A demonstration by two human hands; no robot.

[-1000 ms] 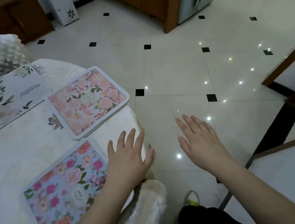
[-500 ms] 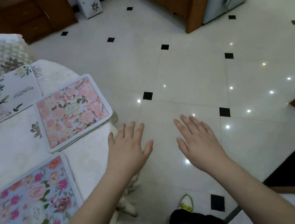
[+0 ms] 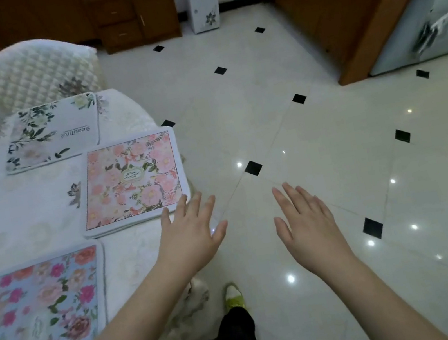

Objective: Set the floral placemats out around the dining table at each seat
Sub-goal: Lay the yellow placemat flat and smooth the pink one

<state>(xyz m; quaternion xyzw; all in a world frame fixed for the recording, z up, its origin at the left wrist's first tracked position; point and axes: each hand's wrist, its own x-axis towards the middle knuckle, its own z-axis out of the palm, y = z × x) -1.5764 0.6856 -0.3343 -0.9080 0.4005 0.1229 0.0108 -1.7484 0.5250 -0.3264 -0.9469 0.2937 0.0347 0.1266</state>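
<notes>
Three floral placemats lie along the edge of the dining table (image 3: 30,208), which wears a white cloth. A white mat with green leaves (image 3: 53,133) is farthest, a pink rose mat (image 3: 132,179) sits in the middle with its corner over the table edge, and a blue mat with red and pink flowers (image 3: 40,319) is nearest. My left hand (image 3: 192,234) hovers flat, fingers straight, just below the pink mat's near corner, holding nothing. My right hand (image 3: 306,227) is spread flat over the floor, also holding nothing.
A chair with a quilted white cover (image 3: 34,74) stands behind the table. A wooden cabinet (image 3: 132,16) and a wooden door frame (image 3: 365,27) line the far side. Pale tiled floor (image 3: 330,137) spreads to the right. My leg and shoe (image 3: 234,301) are below.
The view has swung left and up, bringing the chair and cabinet into sight. Both hands stay flat and free, and my left hand now sits closer to the pink mat's corner.
</notes>
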